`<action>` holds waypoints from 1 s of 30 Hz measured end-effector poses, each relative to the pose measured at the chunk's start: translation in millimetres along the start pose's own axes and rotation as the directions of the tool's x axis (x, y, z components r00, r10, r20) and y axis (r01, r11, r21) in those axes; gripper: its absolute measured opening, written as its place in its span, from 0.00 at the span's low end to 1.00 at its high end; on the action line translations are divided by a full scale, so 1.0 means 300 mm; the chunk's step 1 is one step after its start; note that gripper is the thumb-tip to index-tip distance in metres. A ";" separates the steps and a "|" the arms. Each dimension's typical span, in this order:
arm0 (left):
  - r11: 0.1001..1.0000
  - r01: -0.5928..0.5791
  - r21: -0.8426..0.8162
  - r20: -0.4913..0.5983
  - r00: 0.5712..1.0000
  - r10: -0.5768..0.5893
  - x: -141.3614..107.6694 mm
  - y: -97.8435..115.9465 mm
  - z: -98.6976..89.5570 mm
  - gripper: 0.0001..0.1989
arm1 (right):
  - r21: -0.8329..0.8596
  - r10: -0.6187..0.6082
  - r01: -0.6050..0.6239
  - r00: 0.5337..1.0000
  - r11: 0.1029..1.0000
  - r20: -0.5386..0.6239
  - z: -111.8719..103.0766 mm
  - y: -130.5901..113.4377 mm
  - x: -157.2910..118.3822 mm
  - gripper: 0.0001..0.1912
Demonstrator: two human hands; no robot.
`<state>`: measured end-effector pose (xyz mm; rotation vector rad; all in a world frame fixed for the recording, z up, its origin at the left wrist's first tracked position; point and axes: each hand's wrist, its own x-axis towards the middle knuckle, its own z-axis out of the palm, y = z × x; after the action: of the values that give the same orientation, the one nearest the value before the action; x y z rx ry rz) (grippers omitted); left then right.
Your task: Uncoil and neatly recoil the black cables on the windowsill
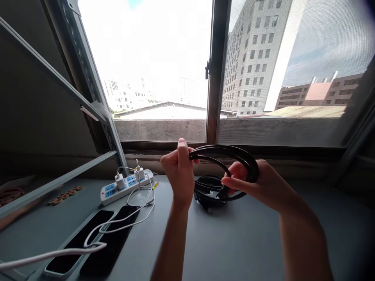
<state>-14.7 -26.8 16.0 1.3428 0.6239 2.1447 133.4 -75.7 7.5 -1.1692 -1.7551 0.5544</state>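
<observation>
A black cable (218, 150) is looped into a coil and held up between my two hands above the grey table. My left hand (182, 168) grips the left side of the loops, thumb pointing up. On the right side, my right hand (249, 180) is closed around the coil, with a black plug (223, 192) hanging just below its fingertips. Behind and below the held loops, more black cable (207, 201) lies bundled on the table; the two partly overlap in view.
A white power strip (127, 186) with two chargers sits at the left rear. White cables (117, 221) cross two dark-screened phones (84, 238) (113, 246) at the front left. A metal frame (96, 78) rises at left. Beyond the table stands a window (215, 78).
</observation>
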 end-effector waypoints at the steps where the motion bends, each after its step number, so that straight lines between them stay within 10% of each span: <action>1: 1.000 -0.011 -0.016 -0.009 1.000 0.011 -0.001 0.001 0.002 0.23 | 0.009 -0.012 0.013 1.000 1.000 -0.025 0.001 -0.002 -0.001 0.15; 10: 0.989 -0.069 -0.132 -0.115 0.992 0.054 0.006 -0.018 -0.004 0.22 | -0.107 -0.215 0.187 0.894 0.976 -0.394 0.061 -0.049 -0.015 0.12; 13: 0.992 0.019 -0.126 0.104 0.995 -0.006 0.034 -0.027 -0.034 0.23 | -0.095 -0.192 0.167 0.861 0.981 -0.472 0.067 -0.040 0.000 0.14; 18: 0.975 0.219 -0.024 0.467 0.865 -0.183 0.076 -0.019 -0.087 0.30 | -0.020 -0.107 0.108 0.902 0.994 -0.419 0.066 -0.056 -0.004 0.13; 25: 0.989 -0.146 -0.030 0.202 0.968 0.149 0.043 -0.004 -0.069 0.31 | 0.011 -0.132 0.154 0.881 0.988 -0.455 0.071 -0.075 -0.021 0.15; 30: 0.992 -0.125 0.010 -0.035 0.991 0.126 0.040 -0.009 -0.045 0.30 | -0.194 -0.238 0.166 0.860 0.967 -0.452 0.094 -0.031 0.018 0.14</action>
<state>-30.7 -18.4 17.0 1.3845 0.5759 2.2723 103.7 -71.7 3.8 -1.0900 -1.4812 -0.0013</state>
